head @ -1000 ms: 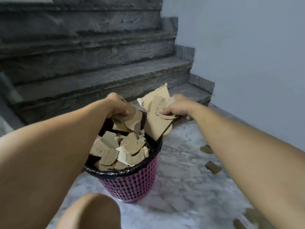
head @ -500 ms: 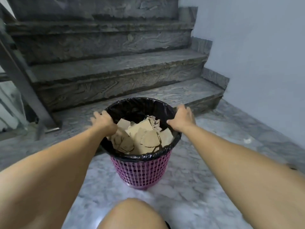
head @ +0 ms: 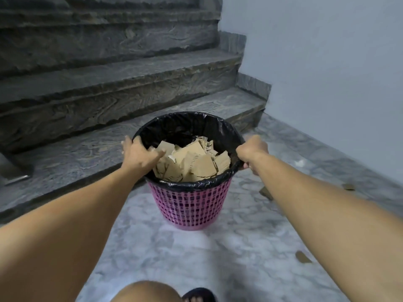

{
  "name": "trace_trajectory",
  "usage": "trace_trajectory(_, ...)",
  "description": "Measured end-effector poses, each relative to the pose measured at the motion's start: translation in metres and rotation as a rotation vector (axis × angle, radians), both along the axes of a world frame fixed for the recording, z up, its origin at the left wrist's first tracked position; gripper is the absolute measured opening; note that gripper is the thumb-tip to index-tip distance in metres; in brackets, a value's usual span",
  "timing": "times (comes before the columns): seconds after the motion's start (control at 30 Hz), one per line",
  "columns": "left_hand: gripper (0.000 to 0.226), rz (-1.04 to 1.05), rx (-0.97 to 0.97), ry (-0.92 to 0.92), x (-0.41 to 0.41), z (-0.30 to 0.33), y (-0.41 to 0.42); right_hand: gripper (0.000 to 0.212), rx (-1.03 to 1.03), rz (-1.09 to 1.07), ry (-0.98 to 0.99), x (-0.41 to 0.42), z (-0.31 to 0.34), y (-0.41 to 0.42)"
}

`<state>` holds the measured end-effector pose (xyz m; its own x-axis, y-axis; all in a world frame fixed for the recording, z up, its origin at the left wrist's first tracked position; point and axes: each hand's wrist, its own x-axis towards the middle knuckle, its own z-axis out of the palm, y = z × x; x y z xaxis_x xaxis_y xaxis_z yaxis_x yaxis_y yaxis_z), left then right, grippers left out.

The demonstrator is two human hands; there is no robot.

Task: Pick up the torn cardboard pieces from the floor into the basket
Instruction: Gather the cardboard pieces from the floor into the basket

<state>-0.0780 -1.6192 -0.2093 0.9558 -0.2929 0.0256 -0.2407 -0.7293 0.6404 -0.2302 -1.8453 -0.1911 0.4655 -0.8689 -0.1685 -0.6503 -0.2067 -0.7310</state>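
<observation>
A pink plastic basket lined with a black bag stands on the marble floor in the middle of the view. Several torn brown cardboard pieces fill it. My left hand grips the basket's left rim, fingers over the edge and touching the cardboard. My right hand is closed on the right rim and bag edge. Loose cardboard scraps lie on the floor to the right: one beside my right forearm, one near the wall, one nearer me.
Dark stone stairs rise just behind the basket. A pale wall runs along the right. My knee and a dark sandal are at the bottom edge.
A second ago both hands pushed cardboard into the basket. Since then the pieces have dropped in and both hands have moved onto the rim, the right one closing on it.
</observation>
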Motion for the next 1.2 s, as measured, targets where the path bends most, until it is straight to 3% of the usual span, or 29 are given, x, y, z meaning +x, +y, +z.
trace_trajectory(0.17, 0.092, -0.123, 0.03, -0.127, -0.019, -0.006, -0.063, 0.013, 0.024, -0.155, -0.202, -0.025, -0.007, -0.046)
trace_trajectory(0.33, 0.092, -0.11, 0.149, -0.267, -0.029, -0.013, -0.093, 0.022, 0.156, -0.019, -0.328, -0.031, -0.025, -0.057)
trace_trajectory(0.47, 0.085, -0.066, 0.196, -0.275, -0.027, -0.022, -0.075, 0.055, 0.122, 0.044, -0.274, -0.024, -0.039, -0.038)
trace_trajectory(0.57, 0.076, -0.045, 0.215, -0.339, -0.032, -0.024, -0.067, 0.049, -0.016, -0.003, -0.192, -0.024, -0.038, -0.028)
trace_trajectory(0.6, 0.074, -0.148, 0.234, -0.43, -0.073, -0.016, -0.113, 0.047, -0.05, -0.116, -0.207, -0.08, -0.035, -0.059)
trace_trajectory(0.73, 0.07, -0.136, 0.324, -0.552, -0.076, -0.001, -0.134, 0.049, -0.031, -0.012, -0.148, -0.094, -0.025, -0.069)
trace_trajectory(0.83, 0.066, -0.275, 0.343, -0.641, -0.073, 0.004, -0.14, 0.046, 0.022, 0.03, -0.132, -0.097, -0.019, -0.076)
trace_trajectory(1.0, 0.055, -0.684, 0.325, -0.881, -0.112, 0.007, -0.16, 0.038, 0.123, 0.017, -0.02, -0.149, -0.02, -0.088)
trace_trajectory(1.1, 0.046, -0.835, 0.42, -0.826, -0.161, 0.015, -0.181, 0.039, 0.17, -0.001, 0.046, -0.21, -0.028, -0.098)
trace_trajectory(1.2, 0.04, -0.985, 0.606, -0.608, -0.202, 0.02, -0.204, 0.04, 0.221, -0.005, 0.13, -0.266, -0.04, -0.112)
